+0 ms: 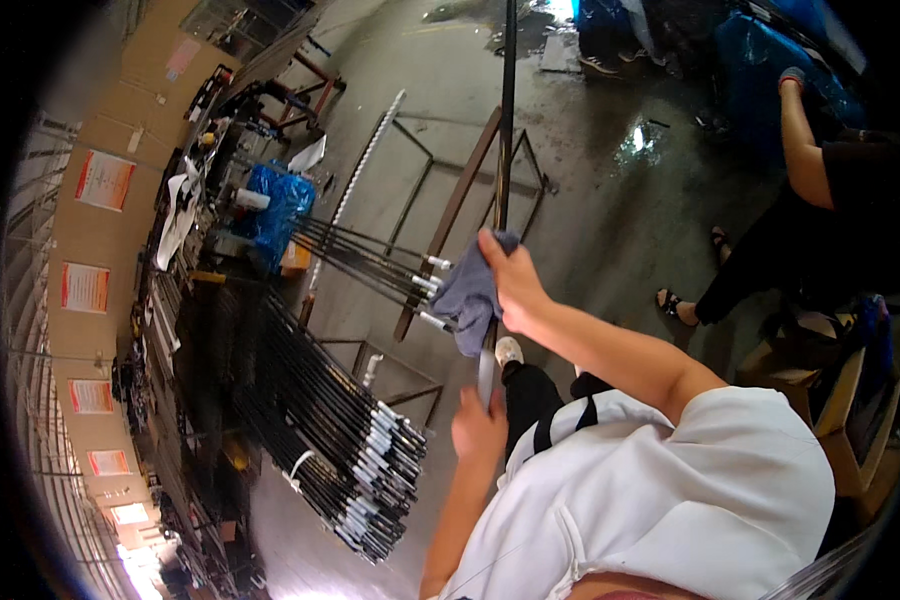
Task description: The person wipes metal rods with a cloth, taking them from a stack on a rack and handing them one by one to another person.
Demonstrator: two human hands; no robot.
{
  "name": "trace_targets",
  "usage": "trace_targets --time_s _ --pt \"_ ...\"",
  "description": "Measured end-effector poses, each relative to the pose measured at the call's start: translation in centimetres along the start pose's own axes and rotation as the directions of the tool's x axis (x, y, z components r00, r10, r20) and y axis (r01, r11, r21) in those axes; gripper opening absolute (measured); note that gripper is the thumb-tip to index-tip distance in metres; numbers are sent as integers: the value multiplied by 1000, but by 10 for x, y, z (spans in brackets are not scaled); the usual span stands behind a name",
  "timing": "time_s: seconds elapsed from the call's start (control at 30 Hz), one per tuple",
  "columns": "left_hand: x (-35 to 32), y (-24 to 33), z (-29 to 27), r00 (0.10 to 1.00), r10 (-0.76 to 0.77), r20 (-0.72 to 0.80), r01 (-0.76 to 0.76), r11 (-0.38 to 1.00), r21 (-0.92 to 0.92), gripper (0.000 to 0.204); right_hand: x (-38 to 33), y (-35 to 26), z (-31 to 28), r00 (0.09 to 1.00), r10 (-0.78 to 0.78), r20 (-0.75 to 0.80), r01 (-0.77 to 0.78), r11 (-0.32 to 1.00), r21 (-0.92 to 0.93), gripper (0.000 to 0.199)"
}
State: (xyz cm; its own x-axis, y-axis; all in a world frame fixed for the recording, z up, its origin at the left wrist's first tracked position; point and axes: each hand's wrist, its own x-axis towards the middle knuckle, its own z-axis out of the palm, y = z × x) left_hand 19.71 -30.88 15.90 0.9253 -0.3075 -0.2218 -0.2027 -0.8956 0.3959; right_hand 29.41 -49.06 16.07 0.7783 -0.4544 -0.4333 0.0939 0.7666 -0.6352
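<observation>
A long black rod (506,120) runs from the top of the view down to my body. Its near end has a pale grey-white section (486,378). My left hand (478,428) is closed around the rod at that pale end. Farther up, my right hand (515,282) is closed on a grey cloth (463,295), which is pressed against the rod and hangs down to its left. Several thin black rods with white ends (425,284) lie just left of the cloth, partly covered by it.
A large bundle of black rods with white ends (380,450) lies at lower left, tied with a white strip. Metal frame stands (460,190) are ahead. Blue plastic wrapping (278,200) is at left. A co-worker's arm (808,150) and open cardboard boxes (850,425) are at right.
</observation>
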Motion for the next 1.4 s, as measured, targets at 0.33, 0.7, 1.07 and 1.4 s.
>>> trace_targets --time_s 0.33,0.7,1.07,1.4 --pt "-177 -234 55 971 -223 -90 228 973 39 28 92 -169 25 969 -231 89 214 962 171 28" --pt "-252 -285 72 878 -366 309 421 897 -134 32 136 -251 53 717 -385 581 225 917 330 27" --pt "-23 -106 29 942 -315 111 334 864 -376 37 -16 34 35 792 241 562 -316 948 38 31" --pt "-48 -166 55 878 -445 173 464 882 -84 38 15 47 34 969 241 -46 -237 968 79 33"
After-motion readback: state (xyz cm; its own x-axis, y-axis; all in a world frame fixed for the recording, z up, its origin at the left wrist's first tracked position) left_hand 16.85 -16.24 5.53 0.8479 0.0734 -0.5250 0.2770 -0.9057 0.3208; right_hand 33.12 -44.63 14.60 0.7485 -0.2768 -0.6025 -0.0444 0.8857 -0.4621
